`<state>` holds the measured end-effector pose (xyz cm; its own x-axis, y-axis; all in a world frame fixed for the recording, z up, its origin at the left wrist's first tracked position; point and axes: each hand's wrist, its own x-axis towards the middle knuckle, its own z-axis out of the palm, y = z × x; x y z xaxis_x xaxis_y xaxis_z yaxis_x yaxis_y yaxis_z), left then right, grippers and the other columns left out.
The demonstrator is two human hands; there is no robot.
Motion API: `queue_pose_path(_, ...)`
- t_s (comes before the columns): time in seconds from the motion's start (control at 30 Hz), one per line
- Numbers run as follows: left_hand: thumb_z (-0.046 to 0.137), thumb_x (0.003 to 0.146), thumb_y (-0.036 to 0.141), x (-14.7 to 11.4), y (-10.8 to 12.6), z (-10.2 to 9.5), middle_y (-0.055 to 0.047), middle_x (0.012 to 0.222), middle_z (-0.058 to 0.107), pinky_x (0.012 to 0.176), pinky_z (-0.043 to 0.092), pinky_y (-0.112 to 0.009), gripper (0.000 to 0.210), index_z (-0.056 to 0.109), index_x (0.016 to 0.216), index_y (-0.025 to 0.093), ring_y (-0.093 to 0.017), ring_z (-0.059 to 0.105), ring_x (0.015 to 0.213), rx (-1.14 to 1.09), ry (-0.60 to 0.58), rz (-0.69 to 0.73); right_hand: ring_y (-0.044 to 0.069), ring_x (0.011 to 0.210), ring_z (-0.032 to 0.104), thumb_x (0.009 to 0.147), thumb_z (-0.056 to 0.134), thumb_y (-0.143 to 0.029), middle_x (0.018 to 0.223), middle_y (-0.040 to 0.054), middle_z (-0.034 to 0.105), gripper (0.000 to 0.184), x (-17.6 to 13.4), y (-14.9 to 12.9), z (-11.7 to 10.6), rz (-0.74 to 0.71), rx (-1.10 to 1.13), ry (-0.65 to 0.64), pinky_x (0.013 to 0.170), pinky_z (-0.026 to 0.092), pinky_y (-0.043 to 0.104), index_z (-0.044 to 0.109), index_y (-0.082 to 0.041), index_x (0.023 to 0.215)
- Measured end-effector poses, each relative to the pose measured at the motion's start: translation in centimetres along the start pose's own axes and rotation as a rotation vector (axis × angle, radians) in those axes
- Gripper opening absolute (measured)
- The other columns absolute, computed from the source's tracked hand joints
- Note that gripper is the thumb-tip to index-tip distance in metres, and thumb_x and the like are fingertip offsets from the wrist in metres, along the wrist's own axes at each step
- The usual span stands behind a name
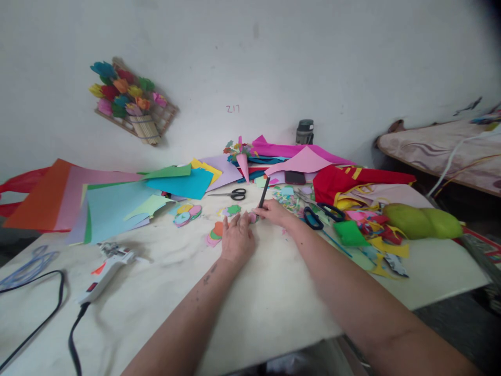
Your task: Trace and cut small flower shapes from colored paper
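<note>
My right hand (272, 211) is closed around a black pen (264, 193), which tilts up from the fingers. Just under its fingertips lies a small pinkish paper cutout (254, 218), partly hidden by both hands. Palm down on the table, my left hand (237, 237) has its fingers stretched out, the tips touching or close to that cutout. Beside it sits a small stack of paper cutouts (214, 235) in orange, green and pink. Farther off are a green cutout (234, 209) and another group of colored cutouts (187, 214).
Scissors (237, 195) lie beyond my hands, and larger blue-handled scissors (313, 218) to the right. A glue gun (105, 277) with its black cord rests at left. Colored paper sheets (113, 209), a phone (295, 178), paper scraps (387, 253) and a green cushion-like object (422, 221) surround the workspace.
</note>
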<state>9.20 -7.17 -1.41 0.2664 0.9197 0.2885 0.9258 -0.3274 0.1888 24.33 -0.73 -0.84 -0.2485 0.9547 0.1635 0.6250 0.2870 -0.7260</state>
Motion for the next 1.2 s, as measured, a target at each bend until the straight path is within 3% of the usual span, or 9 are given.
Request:
queue_pose_path(0.27,0.037,0.076,0.012,-0.1,0.1,-0.2,-0.011,0.122,0.056,0.109,0.014,-0.047,0.052,0.041,0.128,0.010,-0.022,0.038,0.124,0.010,0.005,0.005,0.009,0.050,0.044,0.074,0.052,-0.038,0.052,-0.0006,0.052,0.030,0.3,0.8,0.1,-0.036,0.046,0.000,0.052,0.034,0.021,0.057,-0.013,0.058)
queue_pose_path(0.63,0.038,0.076,0.012,-0.1,0.1,-0.1,-0.009,0.122,0.056,0.109,0.014,-0.048,0.052,0.041,0.128,0.013,-0.022,0.038,0.124,0.000,0.016,0.011,0.011,0.054,0.050,0.075,0.052,-0.039,0.059,0.0016,0.059,0.029,0.6,1.5,0.1,-0.035,0.115,-0.017,0.053,0.037,0.022,0.063,-0.013,0.070)
queue_pose_path(0.87,0.038,0.077,0.015,-0.1,0.1,-0.2,-0.010,0.124,0.054,0.109,0.013,-0.045,0.053,0.038,0.130,0.011,-0.021,0.035,0.125,0.015,-0.001,-0.009,0.010,0.052,0.049,0.074,0.053,-0.037,0.056,0.0014,0.058,0.027,0.7,1.6,0.0,-0.028,0.120,-0.006,0.052,0.036,0.021,0.060,-0.012,0.065)
queue_pose_path(1.1,0.040,0.075,0.017,0.0,0.1,-0.2,-0.011,0.126,0.053,0.109,0.013,-0.045,0.056,0.036,0.131,0.009,-0.023,0.035,0.124,-0.004,0.006,-0.014,0.011,0.055,0.052,0.073,0.054,-0.036,0.059,0.0014,0.059,0.026,0.0,-0.1,-0.3,-0.029,0.313,0.048,0.056,0.040,0.022,0.060,-0.012,0.069)
queue_pose_path(1.2,0.041,0.074,0.017,0.0,0.0,-0.1,-0.013,0.124,0.053,0.108,0.014,-0.046,0.057,0.035,0.131,0.007,-0.023,0.035,0.125,-0.009,0.006,-0.020,0.012,0.059,0.056,0.073,0.056,-0.036,0.063,0.0025,0.062,0.025,-0.2,-0.5,0.1,-0.063,0.433,-0.016,0.060,0.044,0.023,0.060,-0.012,0.072)
